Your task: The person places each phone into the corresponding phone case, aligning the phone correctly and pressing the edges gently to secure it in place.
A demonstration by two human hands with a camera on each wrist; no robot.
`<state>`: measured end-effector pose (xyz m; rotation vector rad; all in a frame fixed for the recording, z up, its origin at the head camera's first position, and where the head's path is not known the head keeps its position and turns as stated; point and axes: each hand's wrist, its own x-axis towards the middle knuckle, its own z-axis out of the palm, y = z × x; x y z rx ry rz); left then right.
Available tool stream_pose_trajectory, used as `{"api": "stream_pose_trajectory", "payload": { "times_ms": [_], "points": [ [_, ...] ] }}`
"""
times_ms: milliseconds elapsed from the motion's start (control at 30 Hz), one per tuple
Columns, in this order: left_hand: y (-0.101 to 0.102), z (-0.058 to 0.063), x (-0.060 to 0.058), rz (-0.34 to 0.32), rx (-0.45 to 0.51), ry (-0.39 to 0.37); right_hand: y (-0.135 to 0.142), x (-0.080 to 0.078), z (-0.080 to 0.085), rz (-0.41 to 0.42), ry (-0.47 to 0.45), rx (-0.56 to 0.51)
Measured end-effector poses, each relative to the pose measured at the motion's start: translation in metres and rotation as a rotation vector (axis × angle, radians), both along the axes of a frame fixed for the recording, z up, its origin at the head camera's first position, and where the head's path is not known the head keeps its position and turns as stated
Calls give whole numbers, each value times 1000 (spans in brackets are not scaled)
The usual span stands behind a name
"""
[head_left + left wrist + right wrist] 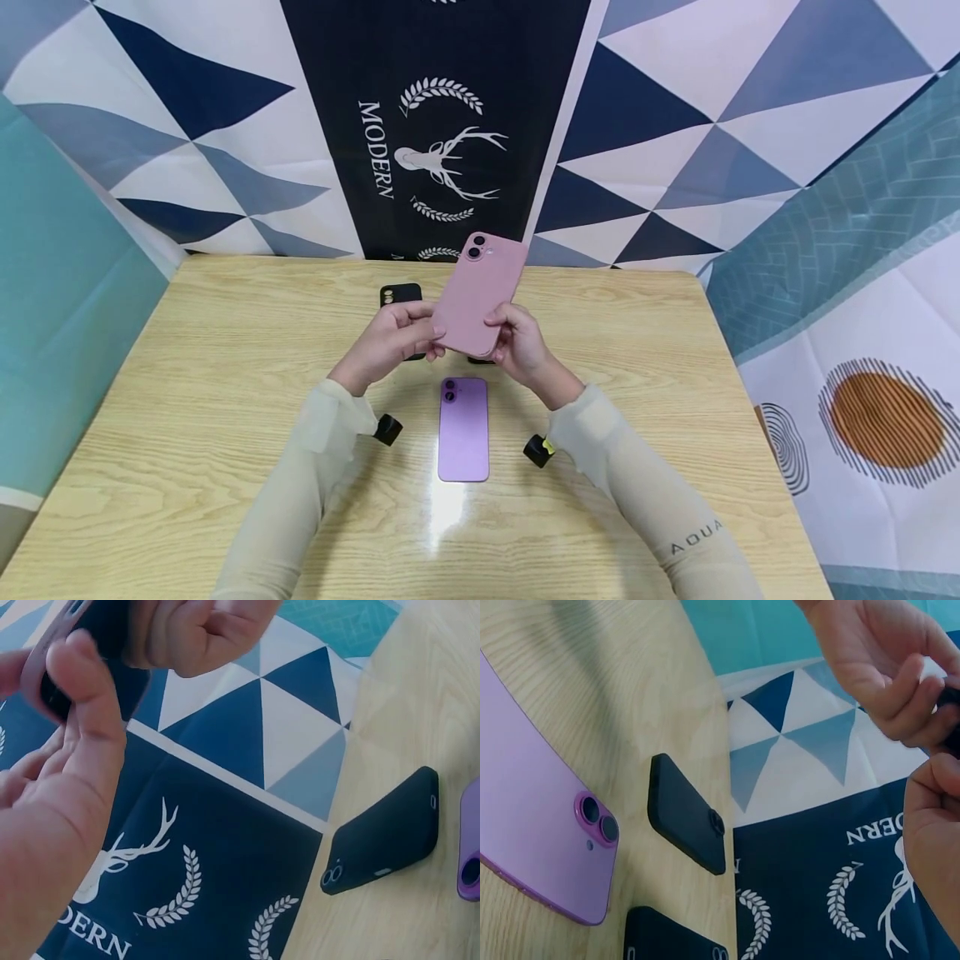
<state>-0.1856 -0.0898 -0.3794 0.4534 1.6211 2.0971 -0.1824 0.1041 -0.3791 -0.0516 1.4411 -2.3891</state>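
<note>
Both hands hold a pink phone [480, 292] above the back of the table, its camera side facing up in the head view. The left hand [393, 337] pinches its lower left corner, thumb on the back. At the lower right edge, the right hand [522, 340] grips it with the thumb on top. A dark face inside the pink rim shows in the left wrist view, partly covered by fingers. A purple phone [463, 433] lies camera side up on the table, nearer than the hands.
A black phone [401, 293] lies behind the left hand, partly hidden by it. A second black phone [673, 939] shows in the right wrist view, mostly under the pink phone from above. The wooden table [225, 375] meets a patterned cloth [247, 125] at its back edge.
</note>
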Motion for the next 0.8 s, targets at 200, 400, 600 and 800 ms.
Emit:
{"api": "stream_pose_trajectory", "payload": {
  "times_ms": [200, 400, 600, 800],
  "points": [
    [-1, -2, 1, 0, 36, 30, 4, -1, 1, 72, 54, -53],
    [-1, -5, 1, 73, 70, 38, 9, -4, 5, 80, 127, -9],
    [1, -5, 2, 96, 62, 28, 11, -5, 10, 42, 129, 69],
    [0, -5, 2, 89, 60, 26, 13, -5, 11, 92, 161, 98]
  ]
}}
